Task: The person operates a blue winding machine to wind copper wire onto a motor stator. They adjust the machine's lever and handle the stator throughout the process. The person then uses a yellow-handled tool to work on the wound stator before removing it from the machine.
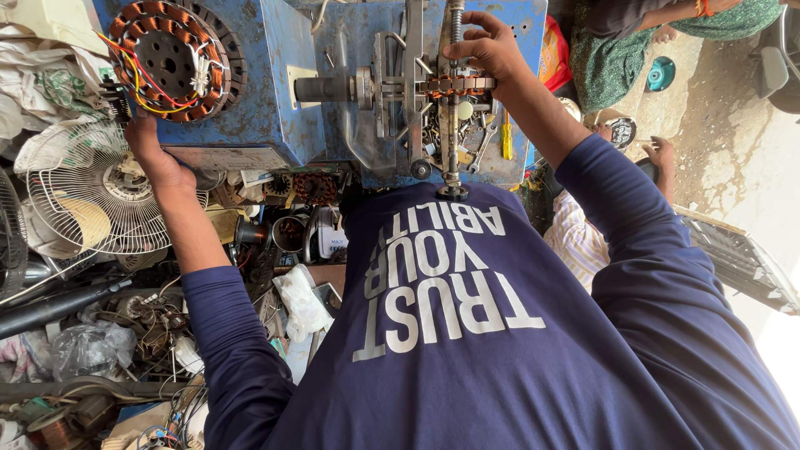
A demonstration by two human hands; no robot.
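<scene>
My right hand [492,46] stretched out, grip closed on the copper-wound stator [454,84] clamped mid-way on the blue winding machine [275,100], left hand [154,158] flat under its left corner, fan guard [92,196] among floor clutter.

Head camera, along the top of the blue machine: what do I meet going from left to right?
Copper-wound stator with coloured wires → left hand just below it → grey metal cylinder → right hand on the vertical threaded rod → yellow-handled screwdriver.
</scene>
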